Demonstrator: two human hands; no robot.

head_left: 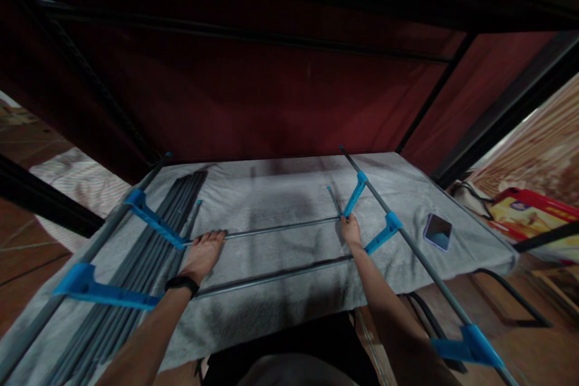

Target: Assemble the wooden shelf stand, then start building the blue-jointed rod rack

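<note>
two bare hands, a left (203, 256) and a right (351, 230); one black wristband (181, 283). five blue plastic brackets are in view, two on the left (156, 220) and three on the right (382, 237). two long grey side poles, one left (108, 232) and one right (420, 256). two thin grey crossbars (280, 228) between them. two more blue-tipped grey rods (335, 201), each partly hidden. one bundle of loose grey tubes (140, 262), too tightly packed to count. one grey blanket (284, 193), one smartphone (438, 232), one red-and-yellow package (531, 211).
</note>
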